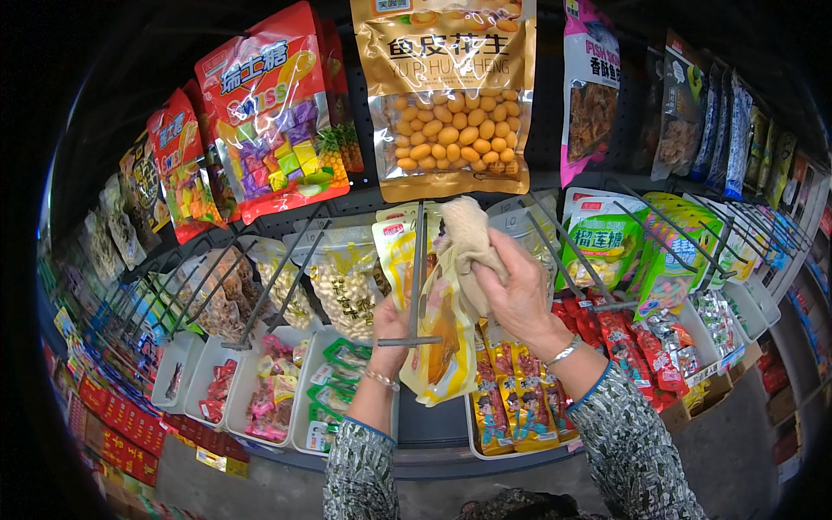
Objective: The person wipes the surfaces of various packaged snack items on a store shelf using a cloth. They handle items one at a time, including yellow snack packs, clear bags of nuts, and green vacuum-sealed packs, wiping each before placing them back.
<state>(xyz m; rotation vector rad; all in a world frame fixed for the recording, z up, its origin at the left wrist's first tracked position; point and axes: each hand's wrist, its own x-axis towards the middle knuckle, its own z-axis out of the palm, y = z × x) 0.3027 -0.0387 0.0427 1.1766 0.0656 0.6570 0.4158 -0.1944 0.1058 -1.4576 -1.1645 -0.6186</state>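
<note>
My right hand (pixel 523 286) grips a bunched beige cloth (pixel 469 240), which lies against the upper part of a yellow-and-white food pouch (pixel 448 351). That pouch has a clear window with brown food inside and leans forward beneath a metal display hook (pixel 419 286). At its left edge, my left hand (pixel 392 331) holds the pouch, its fingers partly hidden behind the hook and packaging. A similar yellow pouch (pixel 396 244) hangs just behind. Above the cloth is a large gold bag of coated peanuts (pixel 452 130).
Metal hooks (pixel 578 260) project toward me on both sides. Red candy bags (pixel 273 117) hang at upper left, green candy bags (pixel 601 237) at right. Below stand white bins (pixel 302 403) of small packets and a tray of red-and-gold packets (pixel 520 403). A dark shelf edge (pixel 429 452) runs along the front.
</note>
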